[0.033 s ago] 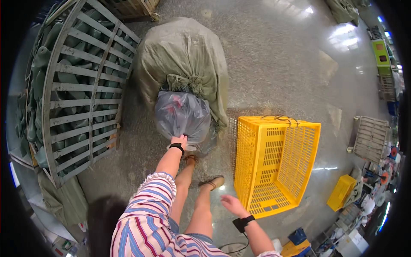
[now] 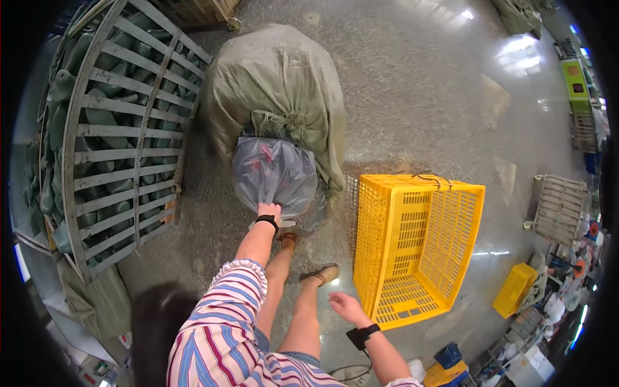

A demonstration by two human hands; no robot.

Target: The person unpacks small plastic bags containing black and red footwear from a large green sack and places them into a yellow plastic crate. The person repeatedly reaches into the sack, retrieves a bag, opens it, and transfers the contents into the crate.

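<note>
Left hand [image 2: 269, 210] reaches forward, arm extended, fingers clamped on the clear plastic bag [image 2: 274, 173] that sits on the floor [image 2: 419, 103] against a big green woven sack [image 2: 277, 84]. Right hand [image 2: 346, 306] hangs free near the yellow crate [image 2: 412, 245], fingers loosely apart, holding nothing. Bag contents blurred, only pinkish shapes show. Left fingertips hidden by the plastic. Crate is rigid perforated plastic, tipped on its side. Grey slatted pallet [image 2: 122, 135] leans at left over more sacks.

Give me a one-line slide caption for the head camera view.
Left hand grips a clear plastic bag inside a large green woven sack; right hand hovers beside an empty yellow plastic crate.
</note>
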